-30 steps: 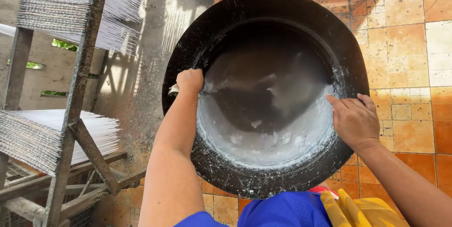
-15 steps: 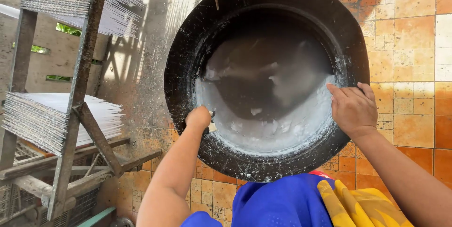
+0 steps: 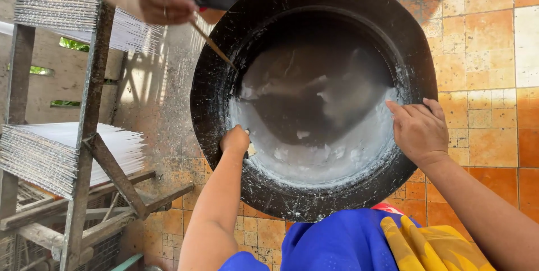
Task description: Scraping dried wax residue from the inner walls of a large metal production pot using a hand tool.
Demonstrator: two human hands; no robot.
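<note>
Left grip (image 3: pixel 234 139) is closing on something small, hidden, inside the black pan (image 3: pixel 219 119) on the tiled floor; right grip (image 3: pixel 418 130) is resting flat, fingers spread, on its rim.

Another person's hand (image 3: pixel 160 4) with a stick (image 3: pixel 210 43) has reached over the pan's rim (image 3: pixel 213 80).

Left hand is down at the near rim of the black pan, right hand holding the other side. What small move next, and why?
Probably sweep the left hand rightward along the near inner wall of the pan: white residue lies thickest there, while the right hand steadies the rim. Another person's hand works a stick on the far rim.
</note>
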